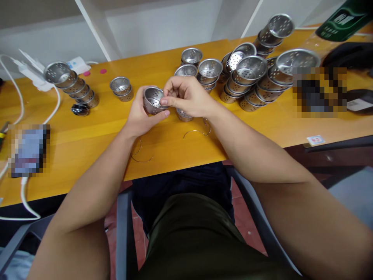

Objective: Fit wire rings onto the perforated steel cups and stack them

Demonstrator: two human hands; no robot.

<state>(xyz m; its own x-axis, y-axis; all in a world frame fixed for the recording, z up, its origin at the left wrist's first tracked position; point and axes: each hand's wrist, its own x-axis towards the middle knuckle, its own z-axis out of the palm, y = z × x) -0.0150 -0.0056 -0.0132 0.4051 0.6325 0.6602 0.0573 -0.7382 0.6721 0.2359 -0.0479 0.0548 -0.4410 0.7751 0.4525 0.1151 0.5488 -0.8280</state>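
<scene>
A small perforated metal cup (153, 97) is held tilted above the table, its open mouth facing me. My left hand (142, 112) wraps round its left side and underside, thumb stretched along the front. At the cup's right rim, my right hand (186, 95) is closed with thumb and index finger pinched; whatever lies between the fingertips is too small to make out. Partly hidden beneath the right hand stands another perforated cup (185, 115). Thin curved wires lie on the table, one wire (198, 132) below my right wrist and another wire (142, 158) beside my left forearm.
Stacked perforated cups (250, 74) crowd the right back of the yellow table (175, 149). Shorter stacks (121, 87) and a leaning stack (72, 83) stand left. A blurred phone (29, 151) with a white cable lies far left. A green-labelled bottle (344, 21) is at upper right.
</scene>
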